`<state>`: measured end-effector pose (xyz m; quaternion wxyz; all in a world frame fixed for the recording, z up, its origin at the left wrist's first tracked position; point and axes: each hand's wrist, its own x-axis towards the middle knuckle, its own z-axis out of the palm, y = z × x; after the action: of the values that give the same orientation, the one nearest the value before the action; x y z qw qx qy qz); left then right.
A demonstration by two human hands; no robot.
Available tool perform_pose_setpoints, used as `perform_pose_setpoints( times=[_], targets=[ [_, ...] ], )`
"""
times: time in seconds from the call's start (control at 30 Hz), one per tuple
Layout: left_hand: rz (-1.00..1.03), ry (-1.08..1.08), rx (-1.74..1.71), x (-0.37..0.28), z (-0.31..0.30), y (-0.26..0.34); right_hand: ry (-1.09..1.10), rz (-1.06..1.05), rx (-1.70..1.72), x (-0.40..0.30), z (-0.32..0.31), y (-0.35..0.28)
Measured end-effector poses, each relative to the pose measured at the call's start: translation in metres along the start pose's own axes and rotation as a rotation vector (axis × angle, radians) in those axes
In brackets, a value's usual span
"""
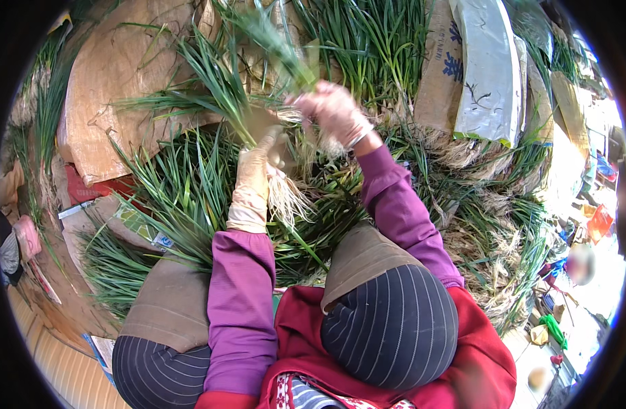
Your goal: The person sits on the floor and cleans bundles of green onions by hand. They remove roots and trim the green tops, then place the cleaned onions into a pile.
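Note:
My left hand [254, 176], in a pale thin glove, grips a small bunch of green garlic [227, 97]. Its leaves point up and away from me, and white roots [287, 199] hang below the fist. To the right and slightly farther off, my right hand [336, 115] is closed around another leafy bunch [274, 43]. That hand and its bunch are blurred, so the fingers are hard to make out. Beneath both hands lies a loose heap of green garlic [200, 168], some of it with yellowed leaves.
A tan woven sack [123, 87] lies at the far left, and a white sack [489, 66] at the far right. Dense bundled greens [379, 46] stand between them. Rooted bundles [497, 204] pile up on the right. My knees [394, 327] flank the heap.

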<state>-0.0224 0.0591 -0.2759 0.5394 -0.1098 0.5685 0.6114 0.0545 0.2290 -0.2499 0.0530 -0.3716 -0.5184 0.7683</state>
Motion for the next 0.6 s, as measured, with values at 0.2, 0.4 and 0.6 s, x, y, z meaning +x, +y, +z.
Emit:
perform_pose_setpoints(
  times=[0.2, 0.4, 0.6],
  targets=[
    [-0.071, 0.05, -0.121, -0.006, -0.001, 0.005, 0.219, 0.069, -0.672, 0.042, -0.034, -0.01],
    [-0.032, 0.023, -0.138, -0.005, 0.011, 0.004, 0.165, 0.03, -0.675, 0.054, -0.05, 0.027],
    [-0.071, -0.063, -0.037, -0.009, 0.021, 0.003, -0.144, 0.12, -0.057, -0.023, -0.022, -0.028]
  ],
)
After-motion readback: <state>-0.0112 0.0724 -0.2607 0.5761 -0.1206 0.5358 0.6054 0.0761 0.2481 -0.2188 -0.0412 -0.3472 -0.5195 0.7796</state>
